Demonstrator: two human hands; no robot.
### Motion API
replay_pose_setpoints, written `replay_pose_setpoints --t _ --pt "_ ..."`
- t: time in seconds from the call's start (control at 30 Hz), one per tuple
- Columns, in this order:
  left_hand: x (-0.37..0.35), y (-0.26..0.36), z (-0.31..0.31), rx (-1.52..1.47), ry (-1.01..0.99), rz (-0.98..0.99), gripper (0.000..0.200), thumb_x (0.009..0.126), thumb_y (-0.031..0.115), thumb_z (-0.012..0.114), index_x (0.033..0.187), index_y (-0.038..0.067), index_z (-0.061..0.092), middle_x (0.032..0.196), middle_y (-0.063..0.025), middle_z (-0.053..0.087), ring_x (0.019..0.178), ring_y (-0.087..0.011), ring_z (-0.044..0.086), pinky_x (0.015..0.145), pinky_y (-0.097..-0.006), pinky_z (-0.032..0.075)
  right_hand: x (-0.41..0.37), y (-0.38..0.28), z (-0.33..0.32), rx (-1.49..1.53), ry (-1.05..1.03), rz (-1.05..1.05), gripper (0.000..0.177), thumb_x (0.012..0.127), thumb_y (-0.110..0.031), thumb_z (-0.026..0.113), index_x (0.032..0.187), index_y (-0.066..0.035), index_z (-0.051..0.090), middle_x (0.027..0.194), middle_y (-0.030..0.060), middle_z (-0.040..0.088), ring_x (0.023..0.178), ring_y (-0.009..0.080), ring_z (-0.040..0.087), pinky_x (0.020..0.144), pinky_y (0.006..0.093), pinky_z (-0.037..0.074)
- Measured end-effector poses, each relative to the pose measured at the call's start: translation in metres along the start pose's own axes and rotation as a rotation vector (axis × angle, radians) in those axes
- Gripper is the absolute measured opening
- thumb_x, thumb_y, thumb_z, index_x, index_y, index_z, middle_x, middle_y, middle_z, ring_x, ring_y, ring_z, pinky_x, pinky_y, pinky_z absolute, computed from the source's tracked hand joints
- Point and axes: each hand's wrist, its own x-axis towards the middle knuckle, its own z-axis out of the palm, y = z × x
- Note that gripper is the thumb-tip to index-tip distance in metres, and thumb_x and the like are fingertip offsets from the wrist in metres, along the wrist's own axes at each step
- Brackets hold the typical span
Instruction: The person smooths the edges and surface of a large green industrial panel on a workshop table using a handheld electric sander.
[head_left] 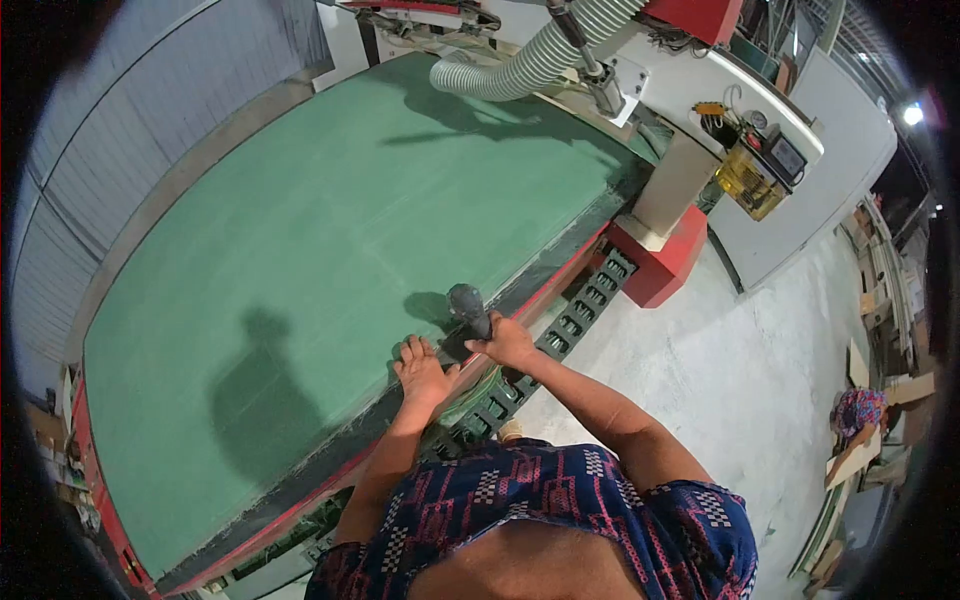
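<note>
My right hand (508, 341) is wrapped round the handle of a dark tool with a rounded, bulky head (466, 301); its exact kind is hard to make out. The head points away from me, over the near edge of a large green-topped machine bed (300, 230). Just to the left, my left hand (424, 376) rests flat on the bed's dark border, fingers stretched onto the green surface. It holds nothing.
A black cable chain (567, 330) runs along the bed's near side. The white machine gantry (665, 190), its red base (664, 258) and a ribbed hose (540, 70) stand at the far right. Boards (850, 460) lie along the floor's right side.
</note>
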Motion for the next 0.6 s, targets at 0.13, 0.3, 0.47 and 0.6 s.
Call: replay_pose_setpoints --t 0.13,0.3,0.47,0.6 --pt "0.002 -0.002 0.003 0.012 0.016 0.040 0.087 0.070 0.048 0.063 0.127 -0.010 0.033 0.134 -0.0202 0.029 0.122 -0.0362 0.026 0.091 -0.0544 0.031 0.001 0.006 -0.007 0.105 0.023 -0.008 0.059 0.065 -0.043 0.072 0.097 0.002 0.054 0.082 0.0211 0.062 0.083 0.0351 0.060 0.072 0.0409 0.046" --pt "0.003 0.001 0.000 0.030 -0.028 0.037 0.086 0.071 0.048 0.062 0.126 -0.012 0.033 0.133 -0.0204 0.027 0.121 -0.0363 0.025 0.089 -0.0570 0.033 0.006 0.005 -0.045 0.337 -0.015 0.130 0.050 0.064 -0.037 0.075 0.091 0.001 0.058 0.077 0.0166 0.062 0.072 0.0257 0.061 0.067 0.0357 0.046" --pt "0.003 0.002 0.000 0.051 -0.049 0.039 0.091 0.072 0.052 0.061 0.129 -0.011 0.028 0.134 -0.0208 0.026 0.123 -0.0396 0.024 0.091 -0.0559 0.033 0.056 0.061 -0.058 0.353 0.236 0.064 0.054 0.064 -0.041 0.073 0.094 0.002 0.058 0.077 0.0159 0.063 0.075 0.0269 0.062 0.070 0.0367 0.046" --pt "0.003 0.000 0.000 0.026 -0.045 0.046 0.090 0.072 0.050 0.061 0.128 -0.012 0.028 0.135 -0.0218 0.025 0.124 -0.0397 0.023 0.091 -0.0586 0.031 0.078 0.083 -0.090 0.485 0.262 0.172 0.046 0.067 -0.033 0.073 0.092 0.002 0.057 0.068 0.0114 0.060 0.060 0.0223 0.059 0.060 0.0350 0.046"
